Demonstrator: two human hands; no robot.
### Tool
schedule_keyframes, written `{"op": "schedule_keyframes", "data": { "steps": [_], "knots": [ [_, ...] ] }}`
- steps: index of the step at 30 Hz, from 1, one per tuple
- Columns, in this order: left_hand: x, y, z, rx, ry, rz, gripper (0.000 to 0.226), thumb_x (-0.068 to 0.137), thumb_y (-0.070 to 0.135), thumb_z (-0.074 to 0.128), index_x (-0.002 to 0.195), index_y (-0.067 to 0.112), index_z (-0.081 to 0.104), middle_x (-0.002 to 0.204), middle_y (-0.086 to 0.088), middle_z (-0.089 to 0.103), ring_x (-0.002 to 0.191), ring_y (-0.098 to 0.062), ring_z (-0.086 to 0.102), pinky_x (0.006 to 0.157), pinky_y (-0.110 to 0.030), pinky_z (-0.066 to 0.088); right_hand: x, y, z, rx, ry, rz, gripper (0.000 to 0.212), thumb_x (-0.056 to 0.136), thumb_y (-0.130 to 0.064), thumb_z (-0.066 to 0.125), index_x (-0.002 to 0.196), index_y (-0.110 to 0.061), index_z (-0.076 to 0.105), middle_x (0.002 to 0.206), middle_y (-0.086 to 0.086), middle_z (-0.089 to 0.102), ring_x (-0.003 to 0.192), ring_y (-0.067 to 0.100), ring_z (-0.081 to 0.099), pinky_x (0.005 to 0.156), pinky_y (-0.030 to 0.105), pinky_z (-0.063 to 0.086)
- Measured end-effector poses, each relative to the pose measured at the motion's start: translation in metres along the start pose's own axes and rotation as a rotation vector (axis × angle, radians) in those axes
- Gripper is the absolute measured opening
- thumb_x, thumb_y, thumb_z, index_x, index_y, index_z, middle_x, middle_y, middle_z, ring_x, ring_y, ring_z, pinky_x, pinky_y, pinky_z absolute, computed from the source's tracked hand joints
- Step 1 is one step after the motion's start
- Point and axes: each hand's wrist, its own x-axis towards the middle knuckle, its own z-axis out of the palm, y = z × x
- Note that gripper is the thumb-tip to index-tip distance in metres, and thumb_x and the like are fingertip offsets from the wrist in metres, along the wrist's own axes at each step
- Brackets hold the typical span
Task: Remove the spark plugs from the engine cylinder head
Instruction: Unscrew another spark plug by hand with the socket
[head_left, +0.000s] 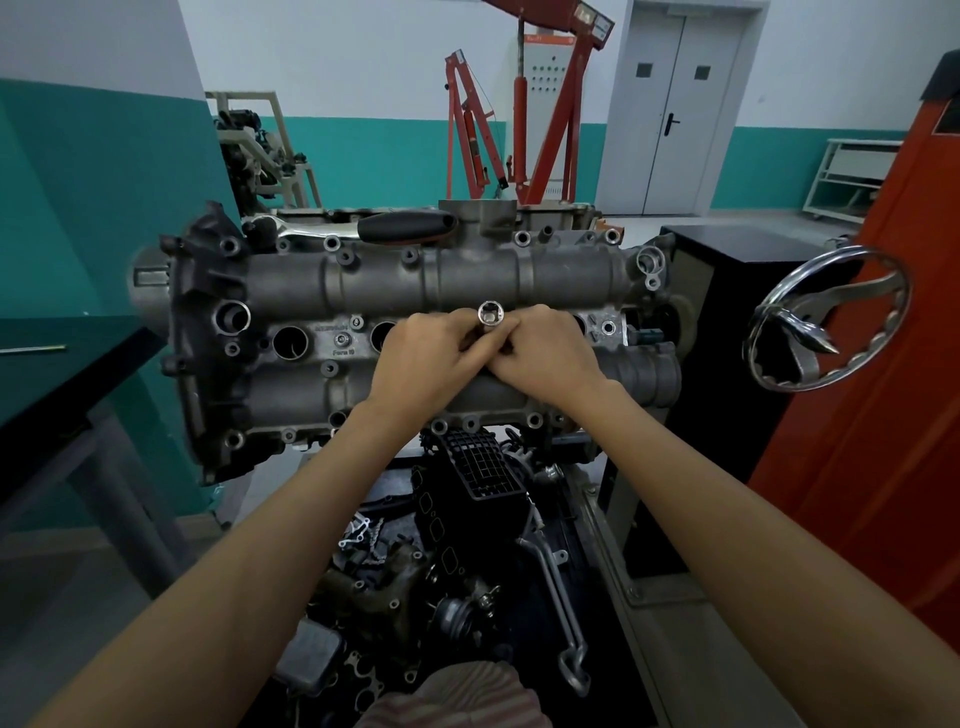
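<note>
Both hands meet mid-head: left hand (423, 353) and right hand (545, 353) pinch the spark plug socket (490, 315), which stands upright over a middle plug well of the cylinder head (363, 291). Likely hand-spinning it: keep it straight, turn evenly, lift slowly. No plug visible; two left wells (290, 343) open.

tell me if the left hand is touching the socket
Touching. The head view shows the left hand with fingers curled round the socket just below its open end.
</note>
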Motion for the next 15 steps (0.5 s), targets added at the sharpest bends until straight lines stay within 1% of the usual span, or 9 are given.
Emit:
{"op": "schedule_keyframes", "data": {
  "steps": [3, 5, 7, 8, 11, 12, 13, 14, 15],
  "knots": [
    [-0.0023, 0.0007, -0.0006, 0.030, -0.024, 0.016, 0.057, 0.087, 0.055, 0.039, 0.069, 0.004, 0.057, 0.055, -0.006, 0.055, 0.052, -0.022, 0.051, 0.049, -0.031, 0.033, -0.0013, -0.0015, -0.0019, 0.057, 0.031, -0.013, 0.021, 0.072, -0.028, 0.049, 0.053, -0.019, 0.047, 0.055, 0.007, 0.059, 0.052, 0.028, 0.054, 0.045, 0.021, 0.015],
    [-0.0027, 0.0011, -0.0011, 0.027, -0.011, 0.033, 0.053, 0.083, 0.052, 0.032, 0.076, 0.005, 0.056, 0.059, -0.004, 0.055, 0.054, -0.020, 0.050, 0.049, -0.030, 0.032, -0.0015, -0.0021, -0.0032, 0.045, 0.010, -0.028, 0.019, 0.073, -0.027, 0.048, 0.058, -0.025, 0.038, 0.058, 0.007, 0.059, 0.055, 0.029, 0.054, 0.045, 0.022, 0.014],
    [-0.0028, 0.0017, -0.0011, 0.035, 0.000, 0.059, 0.046, 0.083, 0.047, 0.033, 0.080, 0.005, 0.053, 0.062, -0.004, 0.056, 0.055, -0.022, 0.051, 0.049, -0.028, 0.030, -0.0003, -0.0001, -0.0014, 0.002, -0.046, -0.020, 0.012, 0.078, -0.026, 0.048, 0.068, -0.020, 0.044, 0.068, 0.006, 0.061, 0.065, 0.030, 0.058, 0.048, 0.027, 0.020],
    [-0.0027, 0.0016, -0.0005, 0.049, 0.001, 0.071, 0.043, 0.085, 0.044, 0.036, 0.082, 0.005, 0.053, 0.065, -0.005, 0.058, 0.056, -0.025, 0.053, 0.049, -0.029, 0.032, 0.0005, 0.0014, 0.0004, -0.019, -0.059, -0.012, 0.012, 0.080, -0.027, 0.049, 0.074, -0.017, 0.047, 0.072, 0.004, 0.062, 0.069, 0.029, 0.059, 0.052, 0.028, 0.024],
    [-0.0028, -0.0008, 0.0019, 0.074, 0.010, 0.078, 0.032, 0.092, 0.033, 0.049, 0.083, 0.004, 0.058, 0.069, -0.012, 0.063, 0.061, -0.033, 0.059, 0.051, -0.033, 0.037, 0.0015, 0.0030, 0.0034, -0.023, -0.021, 0.004, 0.022, 0.082, -0.033, 0.049, 0.091, -0.013, 0.054, 0.078, 0.003, 0.065, 0.074, 0.027, 0.060, 0.054, 0.030, 0.028],
    [-0.0026, -0.0014, 0.0020, 0.074, 0.012, 0.072, 0.032, 0.093, 0.032, 0.051, 0.081, 0.004, 0.059, 0.067, -0.012, 0.063, 0.060, -0.033, 0.059, 0.051, -0.032, 0.036, 0.0013, 0.0024, 0.0030, -0.006, -0.013, 0.009, 0.023, 0.082, -0.035, 0.051, 0.090, -0.014, 0.055, 0.076, 0.002, 0.065, 0.073, 0.025, 0.060, 0.054, 0.029, 0.029],
    [-0.0022, -0.0018, 0.0021, 0.075, 0.009, 0.061, 0.034, 0.093, 0.033, 0.052, 0.079, 0.004, 0.060, 0.064, -0.011, 0.062, 0.059, -0.031, 0.059, 0.050, -0.031, 0.034, 0.0011, 0.0026, 0.0019, 0.023, -0.017, 0.026, 0.020, 0.082, -0.035, 0.052, 0.084, -0.016, 0.057, 0.071, -0.001, 0.063, 0.070, 0.023, 0.059, 0.053, 0.028, 0.029],
    [-0.0017, -0.0021, 0.0018, 0.074, 0.002, 0.046, 0.036, 0.093, 0.035, 0.052, 0.077, 0.004, 0.061, 0.062, -0.011, 0.061, 0.058, -0.029, 0.059, 0.051, -0.031, 0.034, 0.0008, 0.0030, 0.0004, 0.065, -0.022, 0.039, 0.016, 0.080, -0.034, 0.055, 0.071, -0.020, 0.055, 0.063, -0.007, 0.058, 0.065, 0.021, 0.057, 0.051, 0.027, 0.028],
    [-0.0014, -0.0020, 0.0014, 0.073, -0.003, 0.037, 0.039, 0.093, 0.037, 0.052, 0.075, 0.004, 0.061, 0.059, -0.010, 0.060, 0.057, -0.028, 0.058, 0.050, -0.030, 0.033, 0.0005, 0.0025, -0.0010, 0.107, -0.013, 0.052, 0.025, 0.079, -0.031, 0.057, 0.058, -0.025, 0.047, 0.053, -0.010, 0.049, 0.057, 0.018, 0.052, 0.048, 0.026, 0.026]
  ]
}}
